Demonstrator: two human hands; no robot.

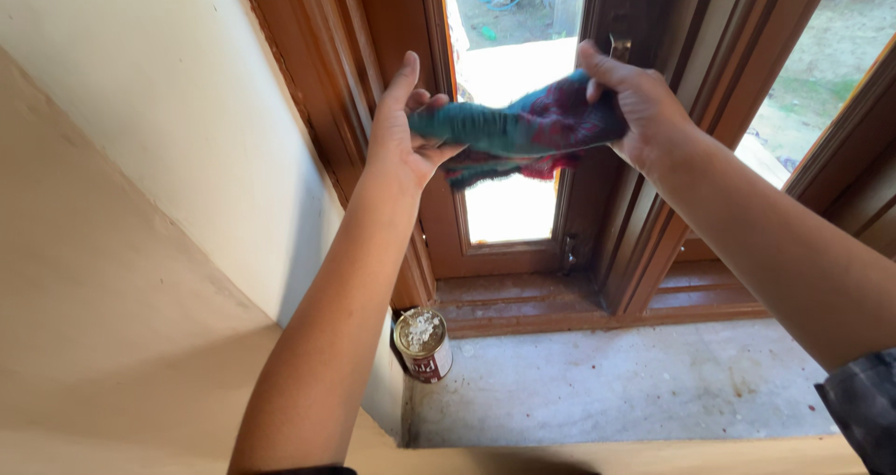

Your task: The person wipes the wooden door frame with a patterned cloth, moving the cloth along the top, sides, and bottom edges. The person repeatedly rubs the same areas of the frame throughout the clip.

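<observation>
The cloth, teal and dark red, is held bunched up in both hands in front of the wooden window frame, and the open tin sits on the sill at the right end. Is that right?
Not quite. The head view shows the tin at the left end of the stone sill, tucked against the wall corner, not the right. The rest stands: the left hand and right hand hold the bunched teal and dark red cloth before the wooden window frame.

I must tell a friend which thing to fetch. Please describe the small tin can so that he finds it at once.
Start at the wooden window frame and go down to the pale stone sill below it. The tin can stands at the sill's left end, against the cream wall. It is the only thing on the sill, round, open-topped, with white grains inside.
</observation>
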